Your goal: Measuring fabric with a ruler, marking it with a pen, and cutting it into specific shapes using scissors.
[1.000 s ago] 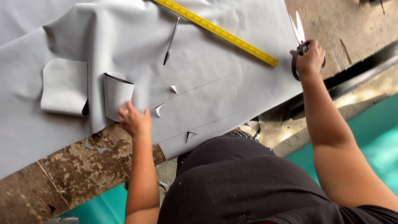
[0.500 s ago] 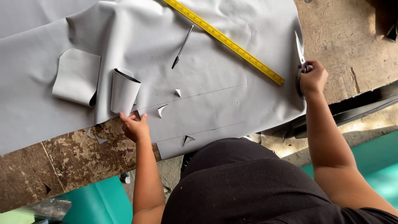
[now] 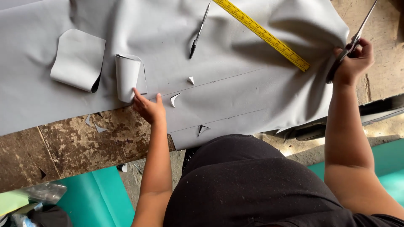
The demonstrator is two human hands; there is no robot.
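The head view looks down on a worn brown wooden worktable point(image 3: 63, 143), and a large grey sheet of soft leather-like material point(image 3: 235, 88) covers most of it, from the left edge to the far right. On the left lies a curled grey cut piece point(image 3: 78, 59), and just beside it a second grey piece rolled into a short tube point(image 3: 127, 76). The left hand point(image 3: 148, 107) rests here with fingers spread flat, the fingertips touching the lower end of the tube and pressing the sheet; it pinches nothing. Small grey triangular offcuts point(image 3: 174, 99) lie near it. Further right a dark pen point(image 3: 198, 31) lies on the sheet, then a long yellow ruler point(image 3: 263, 33) runs diagonally from the upper middle down to the right. At the right edge the right hand point(image 3: 353, 63) is closed around the handles of metal scissors point(image 3: 357, 35), whose long axis points up and away, tips to the upper right. The sheet seems light, limp and smooth, so it folds and bunches near the scissors; I judge it is best held flat, close to the cut line.
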